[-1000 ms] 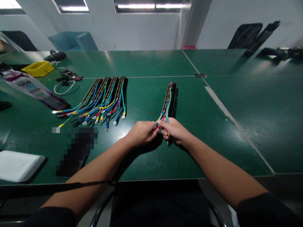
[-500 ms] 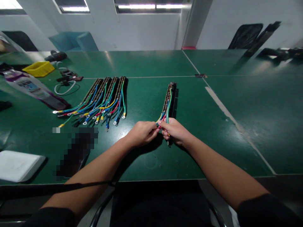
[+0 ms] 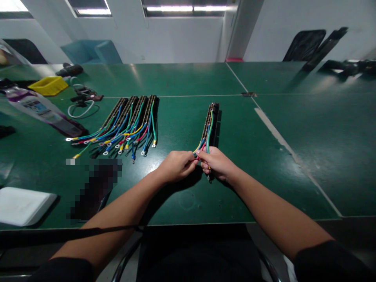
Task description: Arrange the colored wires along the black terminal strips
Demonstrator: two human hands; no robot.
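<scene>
A dark, narrow terminal strip [image 3: 208,123] lies on the green table, its coloured wires running down toward me. My left hand [image 3: 180,166] is closed on the yellow and blue wires at their near end, which its fingers partly cover. Right beside it, my right hand [image 3: 219,162] grips the red and green wires [image 3: 209,139] of the same strip. Thumbs and fingertips of both hands meet at the red wire. A ring terminal [image 3: 209,178] pokes out below my right hand.
To the left, several similar strips [image 3: 133,113] lie side by side, wires with ring terminals fanned toward me. Around them are a purple-labelled bottle [image 3: 44,109], a yellow bin [image 3: 49,85], a white cable [image 3: 80,111], a blurred-out dark flat object [image 3: 95,188] and a white box [image 3: 25,205].
</scene>
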